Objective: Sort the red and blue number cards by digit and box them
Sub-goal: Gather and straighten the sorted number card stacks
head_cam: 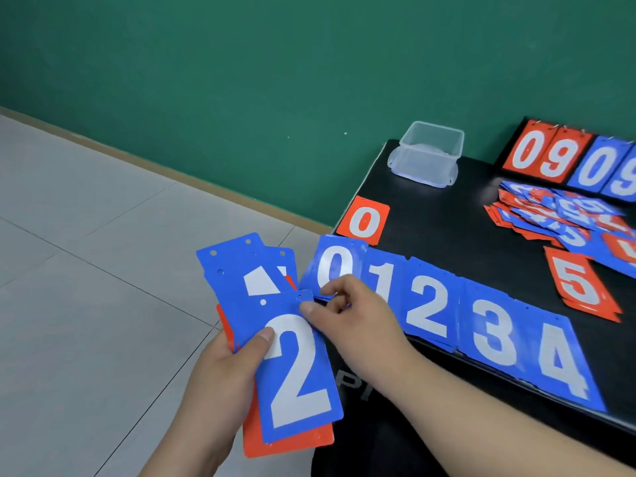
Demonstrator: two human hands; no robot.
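Two hands busy: my left fingers clamp a fan of cards, thumb on the blue 2 card; my right fingers pinch its top corner. The blue 0–4 row lies on the bench just right of them, with the clear box beyond.

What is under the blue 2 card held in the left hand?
Under the blue 2 card the left hand holds more cards: blue cards fan out past its top, and a red card shows below its bottom edge. Their digits are mostly covered.

Both forearms bare; black garment with faint grey lettering.
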